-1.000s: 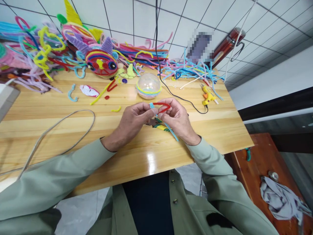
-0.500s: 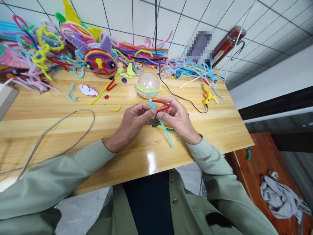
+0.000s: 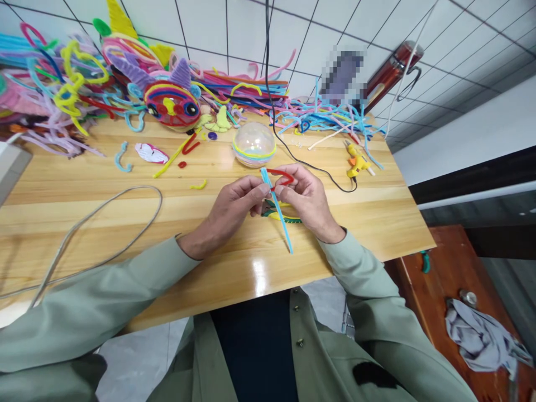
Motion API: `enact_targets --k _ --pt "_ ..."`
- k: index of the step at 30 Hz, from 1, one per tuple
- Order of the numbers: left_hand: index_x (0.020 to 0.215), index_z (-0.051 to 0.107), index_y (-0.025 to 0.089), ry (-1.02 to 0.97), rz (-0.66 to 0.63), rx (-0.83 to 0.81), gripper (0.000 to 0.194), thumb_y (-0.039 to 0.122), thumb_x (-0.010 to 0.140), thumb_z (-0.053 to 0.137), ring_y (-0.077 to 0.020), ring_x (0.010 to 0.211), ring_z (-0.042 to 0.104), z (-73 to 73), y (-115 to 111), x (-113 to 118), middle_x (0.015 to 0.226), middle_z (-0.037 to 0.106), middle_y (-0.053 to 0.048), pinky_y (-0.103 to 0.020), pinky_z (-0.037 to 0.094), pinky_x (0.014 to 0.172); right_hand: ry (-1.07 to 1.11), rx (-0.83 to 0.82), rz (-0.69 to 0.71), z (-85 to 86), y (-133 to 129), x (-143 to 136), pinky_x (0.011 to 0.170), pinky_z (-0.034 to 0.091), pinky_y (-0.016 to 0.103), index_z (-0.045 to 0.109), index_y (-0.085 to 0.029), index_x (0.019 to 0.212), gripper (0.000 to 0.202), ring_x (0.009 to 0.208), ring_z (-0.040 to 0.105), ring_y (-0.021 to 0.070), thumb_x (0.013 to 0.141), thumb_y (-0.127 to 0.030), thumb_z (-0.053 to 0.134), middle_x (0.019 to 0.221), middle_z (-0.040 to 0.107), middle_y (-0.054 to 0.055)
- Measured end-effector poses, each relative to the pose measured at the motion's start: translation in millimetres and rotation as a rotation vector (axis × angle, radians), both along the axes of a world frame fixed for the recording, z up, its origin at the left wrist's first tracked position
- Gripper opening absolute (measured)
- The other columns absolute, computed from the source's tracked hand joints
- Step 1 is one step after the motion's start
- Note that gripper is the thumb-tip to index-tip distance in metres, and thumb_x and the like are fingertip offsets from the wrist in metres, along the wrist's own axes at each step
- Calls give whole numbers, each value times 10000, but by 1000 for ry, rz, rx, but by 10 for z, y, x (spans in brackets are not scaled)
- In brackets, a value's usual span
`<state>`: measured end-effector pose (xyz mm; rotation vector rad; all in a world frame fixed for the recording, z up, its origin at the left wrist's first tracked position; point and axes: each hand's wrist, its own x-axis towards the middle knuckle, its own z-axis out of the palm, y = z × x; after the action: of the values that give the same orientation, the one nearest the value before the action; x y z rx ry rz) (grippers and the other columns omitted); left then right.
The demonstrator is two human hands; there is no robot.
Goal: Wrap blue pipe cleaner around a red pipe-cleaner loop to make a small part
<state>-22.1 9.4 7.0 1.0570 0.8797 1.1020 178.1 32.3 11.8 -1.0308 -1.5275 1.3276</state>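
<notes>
Above the smooth, grained wooden table, the left hand pinches a straight, fuzzy light-blue pipe cleaner; the right hand holds a bent, fuzzy red pipe cleaner crossing it. A clear, yellow-banded round ball sits just beyond.

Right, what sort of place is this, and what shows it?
Probably a craft workspace: piles of multicoloured fuzzy pipe cleaners, what looks like a yellow plastic glue gun, and a clear ball with coloured bands on a pale wooden table.
</notes>
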Motion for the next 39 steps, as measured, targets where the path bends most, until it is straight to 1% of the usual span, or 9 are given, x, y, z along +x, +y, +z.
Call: enact_targets --k 3,8,12,15,20,26,30,34,39 --pt "810 722 223 40 -2 39 366 527 917 895 -146 629 566 10 -19 2 690 658 2 -285 485 617 37 -42 40 22 10 12 772 622 317 762 -243 1271 410 796 721 156 943 -451 893 927 753 -19" --pt "761 696 222 116 105 81 293 417 937 827 -160 668 616 3 -63 3 693 680 -6 -285 505 650 -83 -3 74 34 78 198 880 652 355 790 -241 1265 497 941 767 196 958 -616 902 1073 815 29" --pt "801 725 212 149 194 42 221 369 937 800 -141 641 586 -107 -42 -19 664 638 16 -274 498 665 -472 295 33 -133 62 487 1105 639 523 798 -256 1303 428 1183 769 299 1021 -574 846 1273 833 105" --pt "843 733 214 169 212 31 231 394 976 789 -148 678 610 -184 -16 -33 725 679 -3 -277 511 686 -826 494 141 -306 -54 619 1216 569 628 772 -218 1385 414 1353 713 391 1086 -505 772 1421 790 197" --pt "819 662 255 200 229 27 279 429 986 803 -206 732 671 -224 -17 -37 728 698 -14 -310 565 670 -1051 602 249 -461 -220 569 1188 572 652 670 -133 1554 606 1357 665 429 1129 -565 698 1494 720 273" --pt "815 647 270 246 236 56 275 447 973 786 -210 690 633 -278 -36 -71 703 662 -6 -336 550 665 -1085 664 254 -440 -303 590 1121 598 594 659 -145 1568 528 1292 655 385 1190 -505 577 1412 728 252" --pt "772 641 259 243 260 50 249 401 917 786 -176 637 565 -264 -40 -70 677 629 8 -314 495 637 -1072 651 53 -329 -460 1109 1115 599 613 646 -199 1610 517 1300 669 387 1178 -475 581 1443 722 239" --pt "746 651 252 266 242 31 232 390 863 795 -174 639 549 -245 -39 -53 656 611 12 -304 482 629 -1171 580 -383 -231 -495 1972 1139 571 634 674 -165 1593 542 1296 664 403 1151 -453 556 1409 740 256" --pt "772 671 249 271 202 1 228 421 861 790 -171 610 530 -291 -18 -48 640 612 20 -309 464 615 -1390 76 -836 -161 -221 2764 1204 498 551 718 -80 1541 568 1302 622 394 1082 -379 567 1391 745 293"
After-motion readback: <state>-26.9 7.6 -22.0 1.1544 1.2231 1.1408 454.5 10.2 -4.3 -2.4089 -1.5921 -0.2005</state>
